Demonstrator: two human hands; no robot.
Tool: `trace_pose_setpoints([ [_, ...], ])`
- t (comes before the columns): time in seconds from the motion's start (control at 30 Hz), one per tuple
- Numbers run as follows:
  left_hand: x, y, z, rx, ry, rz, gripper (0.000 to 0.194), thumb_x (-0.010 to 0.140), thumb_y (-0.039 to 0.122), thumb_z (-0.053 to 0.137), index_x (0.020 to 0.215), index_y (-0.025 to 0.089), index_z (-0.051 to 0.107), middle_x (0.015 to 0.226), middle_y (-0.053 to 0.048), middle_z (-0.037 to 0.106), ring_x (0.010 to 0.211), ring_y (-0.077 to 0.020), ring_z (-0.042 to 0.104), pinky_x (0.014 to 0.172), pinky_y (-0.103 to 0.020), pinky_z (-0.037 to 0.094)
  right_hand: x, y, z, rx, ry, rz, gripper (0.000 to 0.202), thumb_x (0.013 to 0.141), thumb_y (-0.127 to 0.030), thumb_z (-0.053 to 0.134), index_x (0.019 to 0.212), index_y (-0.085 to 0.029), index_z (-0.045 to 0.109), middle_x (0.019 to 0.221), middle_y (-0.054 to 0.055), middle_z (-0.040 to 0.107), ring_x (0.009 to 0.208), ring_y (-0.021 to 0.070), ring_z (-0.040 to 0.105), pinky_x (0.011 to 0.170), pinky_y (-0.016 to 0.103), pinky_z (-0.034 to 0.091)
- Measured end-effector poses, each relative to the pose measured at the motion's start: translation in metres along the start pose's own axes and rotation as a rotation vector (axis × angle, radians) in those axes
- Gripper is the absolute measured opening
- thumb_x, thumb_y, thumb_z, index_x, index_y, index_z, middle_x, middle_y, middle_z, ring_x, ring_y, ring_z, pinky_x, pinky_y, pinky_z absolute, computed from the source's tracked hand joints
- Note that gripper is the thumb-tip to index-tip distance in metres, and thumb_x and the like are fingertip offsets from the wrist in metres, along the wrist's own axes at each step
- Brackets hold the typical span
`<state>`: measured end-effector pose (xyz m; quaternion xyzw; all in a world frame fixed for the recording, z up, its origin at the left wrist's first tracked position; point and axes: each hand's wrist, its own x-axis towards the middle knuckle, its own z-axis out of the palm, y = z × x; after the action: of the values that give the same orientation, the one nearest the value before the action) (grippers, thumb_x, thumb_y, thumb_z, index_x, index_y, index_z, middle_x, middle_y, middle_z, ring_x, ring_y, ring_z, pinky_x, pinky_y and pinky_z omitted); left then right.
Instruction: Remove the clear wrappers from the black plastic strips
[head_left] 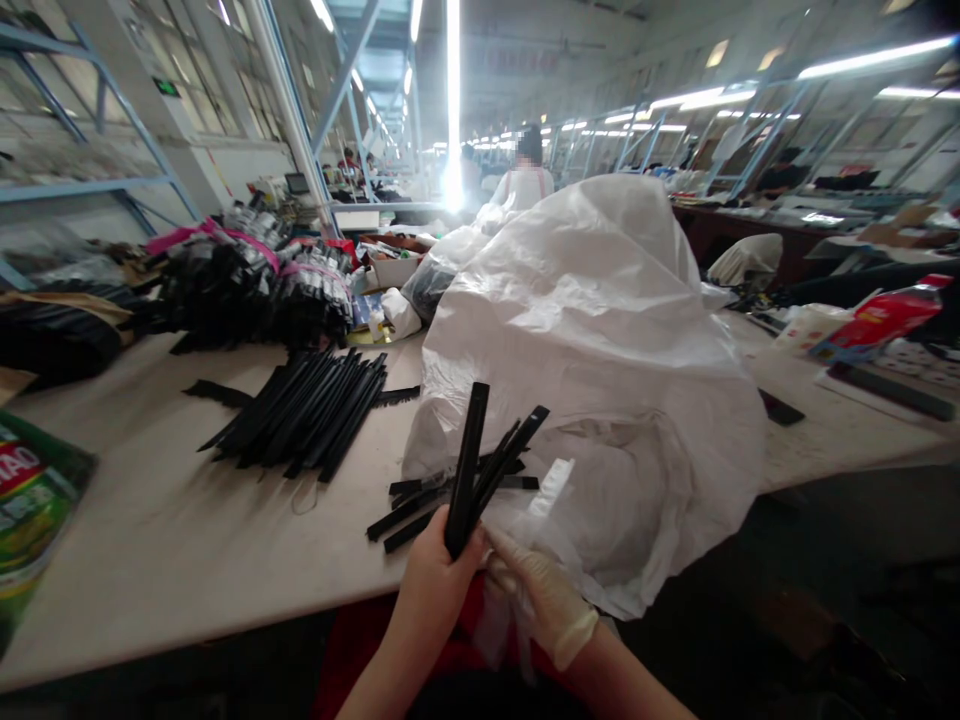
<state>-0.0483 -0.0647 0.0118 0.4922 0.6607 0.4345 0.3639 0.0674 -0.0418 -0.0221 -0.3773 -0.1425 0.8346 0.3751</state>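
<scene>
Strips (468, 470), black and flat, are pinched by their lower ends in the bare left hand (441, 562), between thumb and bent fingers, perhaps so that the upper ends are left free, fanned toward 12 and 1 o'clock. Just beside it, at 4 o'clock, the gloved right hand (536, 590) is placed with fingers bent; whether something is pressed between them cannot be told.

From the hands, loose strips (405, 515) are found on the table (150, 540) at 11 o'clock, crossed without order, probably for short reach. At 10 o'clock a heap (300, 415) is laid mostly in one direction, perhaps for easy grasping. Farther, at 11 o'clock, bundles (217, 295) are bound by pink ties (247, 243), it seems against spreading.

As for numbers, at least two strips are held, and at least four are loose; the heap is too dense to be counted. Two tied bundles, one white bag (585, 290) at 1 o'clock, one green bag (34, 510) at 9 and one red bottle (881, 318) at 2 are counted.
</scene>
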Motion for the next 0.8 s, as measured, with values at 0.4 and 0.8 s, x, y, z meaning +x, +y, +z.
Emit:
trace_pose_setpoints([
  [0.4,-0.024,-0.031,-0.038,-0.142,-0.134,-0.208,0.043,0.072,0.051,0.056,0.092,0.014,0.062,0.057,0.003,0.054,0.043,-0.0094,0.04,0.039,-0.02,0.031,0.013,-0.04,-0.009,0.196,0.096,-0.114,0.031,0.055,-0.029,0.08,0.058,-0.016,0.053,0.044,-0.008,0.049,0.031,0.002,0.034,0.032,0.015,0.033],
  [0.8,-0.031,-0.025,-0.051,-0.055,-0.305,-0.267,0.034,0.071,0.037,0.06,0.095,0.015,0.068,0.09,-0.004,0.071,0.09,-0.0271,0.061,0.083,-0.033,0.046,0.02,-0.043,-0.017,0.051,0.275,-0.358,0.027,0.054,-0.036,0.079,0.06,-0.016,0.062,0.05,-0.004,0.058,0.045,0.0083,0.05,0.044,0.019,0.042],
])
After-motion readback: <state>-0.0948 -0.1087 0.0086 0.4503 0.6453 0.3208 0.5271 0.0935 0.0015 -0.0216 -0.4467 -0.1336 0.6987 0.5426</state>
